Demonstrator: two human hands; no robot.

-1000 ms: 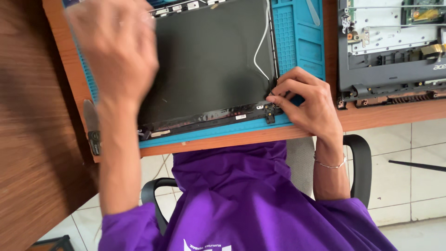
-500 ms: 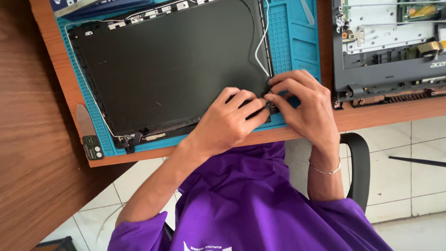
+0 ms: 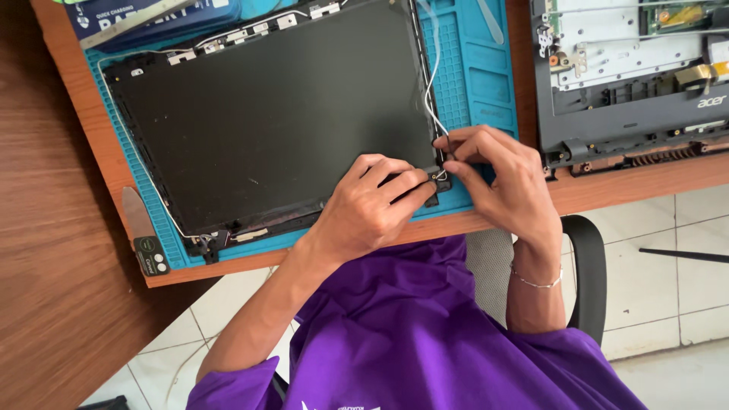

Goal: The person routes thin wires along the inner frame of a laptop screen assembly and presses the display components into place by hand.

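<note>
left hand (image 3: 372, 209) still beside right hand (image 3: 497, 178) on lid corner (image 3: 437, 178)

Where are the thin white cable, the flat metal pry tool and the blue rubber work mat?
thin white cable (image 3: 431, 91): head view, on its run beside the panel's edge.
flat metal pry tool (image 3: 138, 216): head view, on its bare blade.
blue rubber work mat (image 3: 474, 80): head view, on its gridded part.

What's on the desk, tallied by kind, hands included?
Hands: 2, left hand, right hand, both at the panel's near right corner
Screen panel: 1
Blue mat: 1
Laptop base: 1
Pry tool: 1
Total: 6
</note>
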